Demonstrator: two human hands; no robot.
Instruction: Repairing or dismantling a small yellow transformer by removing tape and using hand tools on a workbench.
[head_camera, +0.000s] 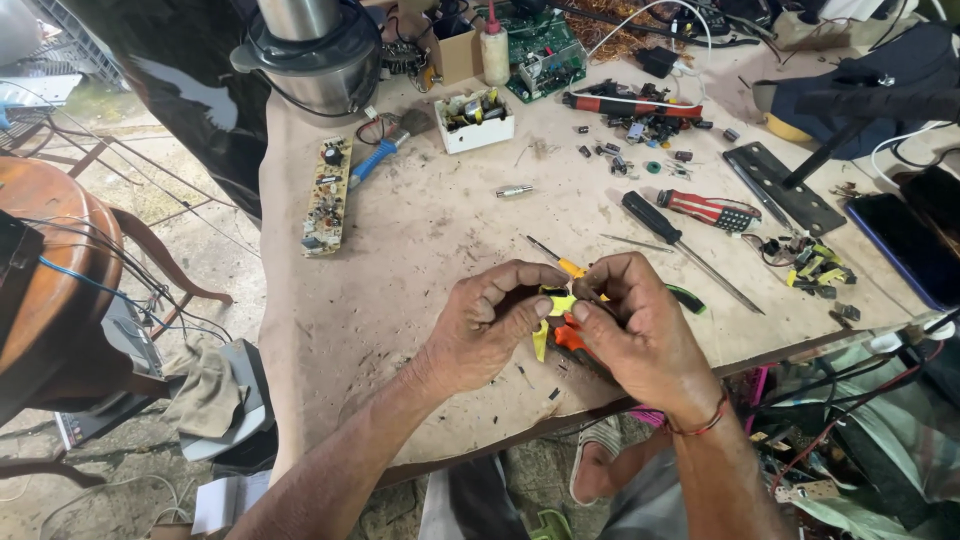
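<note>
Fingers (540, 308) of left hand (490, 325) and right hand (630, 335) closed together on small yellow-orange part (560, 318), low on tabletop (420, 240) at 6 o'clock. Step looks like peeling or separating; next move needs firm pinch. Screwdriver (690, 245) lies at 1 o'clock.

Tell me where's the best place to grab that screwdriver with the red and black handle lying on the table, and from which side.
Take the red and black screwdriver by its thick ribbed handle, probably from above, fingers closing across its width. It lies flat on the table with bare space on both long sides. The black-handled screwdriver lies close in front, so come straight down rather than sliding in low.
</note>
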